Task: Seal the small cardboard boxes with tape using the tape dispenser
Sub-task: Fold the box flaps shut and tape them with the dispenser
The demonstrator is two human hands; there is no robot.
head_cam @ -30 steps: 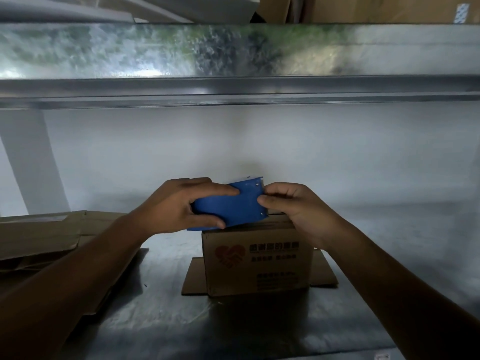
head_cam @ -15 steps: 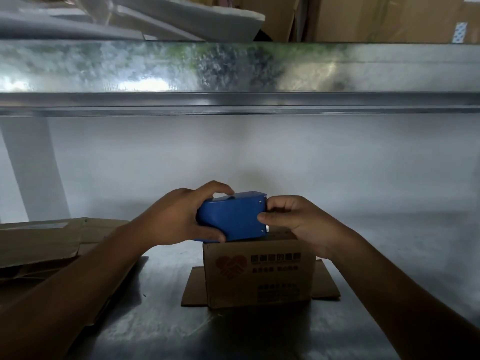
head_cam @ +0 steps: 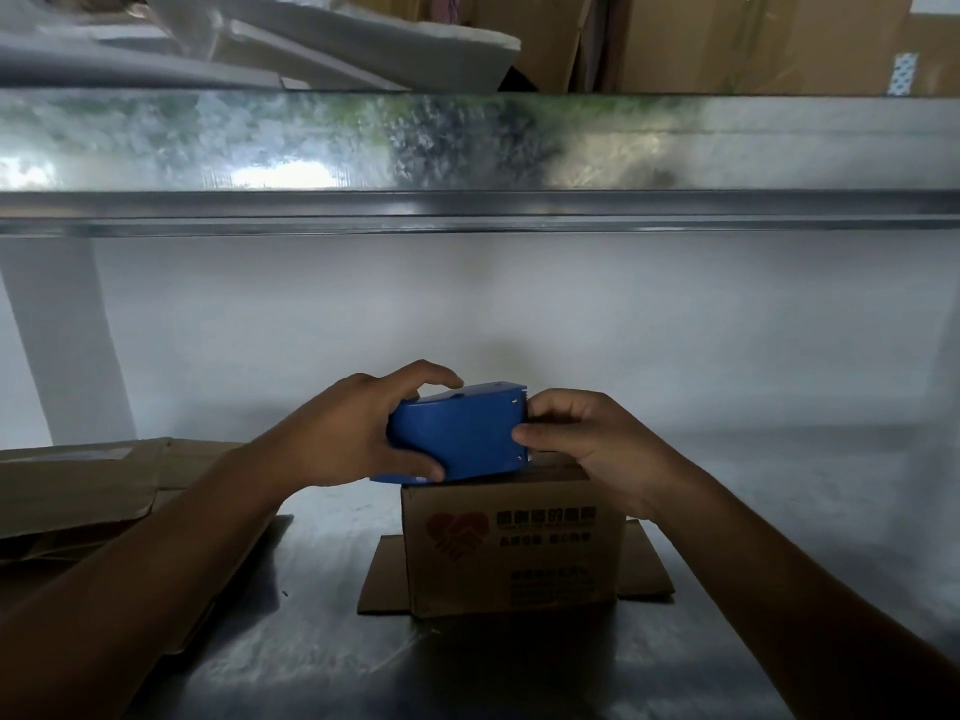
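A small brown cardboard box [head_cam: 511, 553] with a red heart print stands on the metal shelf, its bottom flaps spread out to both sides. On top of it lies a blue tape dispenser [head_cam: 462, 433]. My left hand [head_cam: 353, 433] grips the dispenser's left end, thumb below and fingers over the top. My right hand [head_cam: 582, 439] pinches at the dispenser's right end, where the tape comes out; the tape itself is too faint to see. The box top is mostly hidden by the dispenser and my hands.
Flattened cardboard [head_cam: 83, 491] lies on the shelf at the left. A metal shelf beam [head_cam: 478, 210] runs across overhead, with boxes and white foam above it. A white wall closes the back.
My left index finger has lifted off the dispenser's side to curl over its top. The dispenser sits a little flatter on the box. The view has tilted slightly upward.
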